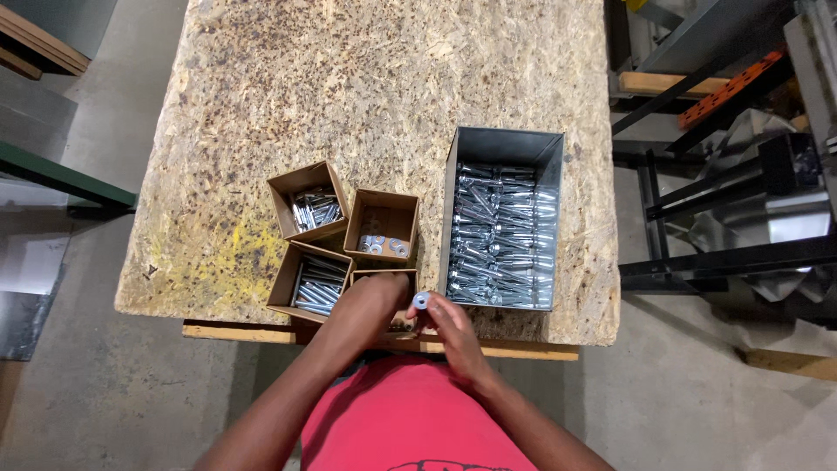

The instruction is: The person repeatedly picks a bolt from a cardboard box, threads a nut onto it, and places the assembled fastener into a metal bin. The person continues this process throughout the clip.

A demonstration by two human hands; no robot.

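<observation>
Chipboard tabletop (384, 96) fills most of my view: rough pressed-flake surface, tan w/ dark specks and a yellow stain near the front left edge, sitting on a pale wood frame. Four small open cardboard boxes cluster at the front. Back-left box (308, 201) holds short shiny metal pieces lying jumbled; back-right box (382, 226) holds flat round washers (384, 245), silvery; front-left box (309, 283) is packed w/ long bright bolts laid roughly parallel. Fourth box (403, 316) is mostly hidden under the hands, so I can't tell its contents. To the right stands a grey sheet-metal bin (503, 228), rectangular, straight walls, full of long zinc-bright bolts in rows. My left hand (370, 310) is curled down over that fourth box, fingers closed in (can't see whether it grips anything). My right hand (452, 327) pinches a small round silvery piece (421, 301) at its fingertips, narrow grip, face of the piece turned up toward the cam. That piece sits just right of the left hand's knuckles, between both hands, above the table's front edge and just left of the bin's near corner. Red shirt at bottom of frame; concrete floor and dark steel racking around the table.
</observation>
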